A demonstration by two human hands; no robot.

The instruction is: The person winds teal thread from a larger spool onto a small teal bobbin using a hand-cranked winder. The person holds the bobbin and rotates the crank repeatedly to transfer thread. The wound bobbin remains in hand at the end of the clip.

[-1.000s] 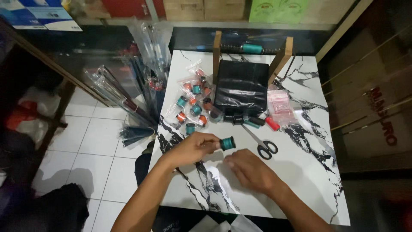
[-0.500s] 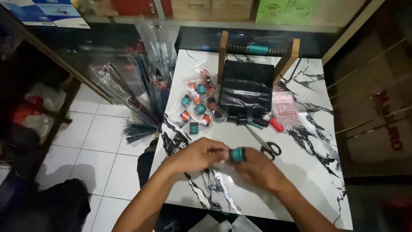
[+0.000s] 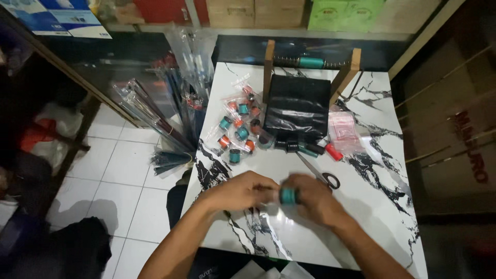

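Teal spool was gripped between the left hand and right hand; bagged spools were already piled, loose ones remained unbagged.

The white desk has black marble veining. On it lie a cluster of small bagged spools (teal and orange), a black bag inside a wooden frame, a pink packet, dark spools and scissors.

One head-worn camera looks steeply down, close over the marble table.
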